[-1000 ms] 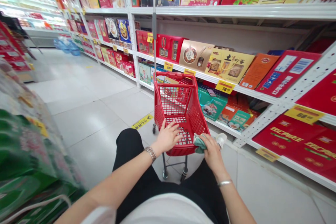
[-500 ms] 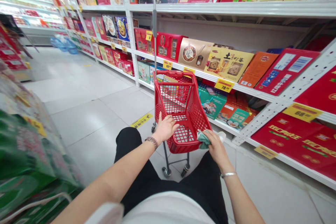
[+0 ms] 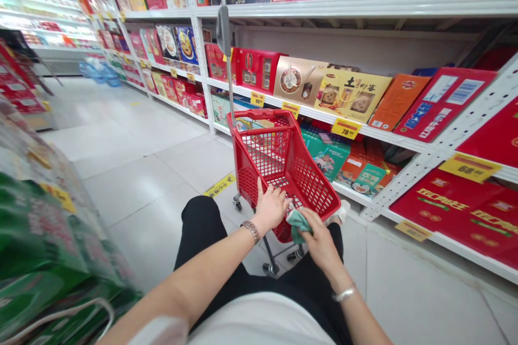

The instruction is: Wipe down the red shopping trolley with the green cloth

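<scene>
A small red plastic shopping cart stands in a store aisle right in front of me, with a tall grey pole at its far corner. My left hand grips the cart's near rim, fingers curled over the edge. My right hand is closed on a green cloth pressed against the near rim, next to the left hand. The basket looks empty inside.
White shelves on the right hold red, gold and orange gift boxes with yellow price tags. Green packages crowd the left edge. Grey tiled floor stretches ahead, with a yellow floor sticker. My dark trousers are below.
The cart has turned and tilted, its near end swinging right. My right hand slid the cloth leftward along the rim, close to the left hand.
</scene>
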`<state>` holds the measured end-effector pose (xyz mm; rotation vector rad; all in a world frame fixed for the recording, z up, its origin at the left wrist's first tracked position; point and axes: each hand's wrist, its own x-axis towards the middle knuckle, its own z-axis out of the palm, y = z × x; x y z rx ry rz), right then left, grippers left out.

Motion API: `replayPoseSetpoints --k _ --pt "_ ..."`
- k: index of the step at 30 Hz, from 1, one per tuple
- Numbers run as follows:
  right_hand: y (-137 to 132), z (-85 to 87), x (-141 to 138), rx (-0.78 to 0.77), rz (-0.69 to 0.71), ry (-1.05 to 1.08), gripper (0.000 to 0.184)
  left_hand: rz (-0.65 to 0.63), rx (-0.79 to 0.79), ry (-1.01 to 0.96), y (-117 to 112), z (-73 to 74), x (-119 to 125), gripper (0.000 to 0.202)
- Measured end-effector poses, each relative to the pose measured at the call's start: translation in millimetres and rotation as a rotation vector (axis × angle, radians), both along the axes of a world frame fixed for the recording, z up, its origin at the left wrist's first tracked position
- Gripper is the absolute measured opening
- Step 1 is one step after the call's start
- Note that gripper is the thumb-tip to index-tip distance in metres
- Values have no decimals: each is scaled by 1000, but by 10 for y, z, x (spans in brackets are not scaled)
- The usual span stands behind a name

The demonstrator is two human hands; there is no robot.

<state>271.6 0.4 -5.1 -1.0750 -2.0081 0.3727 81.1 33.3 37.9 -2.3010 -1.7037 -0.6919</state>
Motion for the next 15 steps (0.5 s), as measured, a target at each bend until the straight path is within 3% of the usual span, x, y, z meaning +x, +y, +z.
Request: replayPoseSetpoints --k 4,8,15 --pt "-200 -64 -307 134 -75 -90 57 -59 -10 79 -31 -37 13 32" --pt "-235 -197 -344 316 -169 -178 65 -84 -18 14 12 -44 -89 33" --pt "-201 -147 -242 262 -169 -186 68 49 -59 -25 425 175 -582 33"
